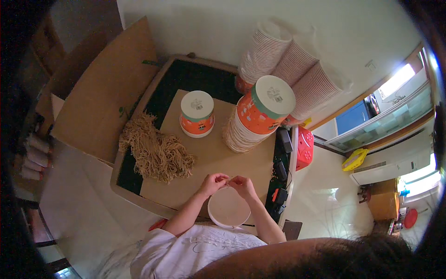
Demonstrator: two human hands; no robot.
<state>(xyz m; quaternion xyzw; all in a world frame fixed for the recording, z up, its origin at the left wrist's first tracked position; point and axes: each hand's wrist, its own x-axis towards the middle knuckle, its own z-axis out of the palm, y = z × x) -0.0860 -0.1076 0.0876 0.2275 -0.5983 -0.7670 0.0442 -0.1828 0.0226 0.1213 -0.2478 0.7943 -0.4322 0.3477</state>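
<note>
My left hand (213, 183) and my right hand (243, 186) meet at the far rim of a round white paper tub (228, 207). The tub stands close to my body, its open top toward me. Both hands are closed, thumbs and fingers pinched together; what lies between the fingertips is too small to make out. Left of the hands is a loose bundle of tan cords (160, 153). Beyond them, an orange and green paper tub (197, 114) sits upside down. To its right rises a taller stack of such tubs (265, 107), also upside down.
A brown cardboard sheet (218, 160) covers much of the dark green tabletop (186, 74). Tall sleeves of nested white tubs (297, 60) lean at the back right. Dark small devices (280, 171) line the right edge, beside a red plastic stool (304, 148). A large cardboard box (109, 93) stands left.
</note>
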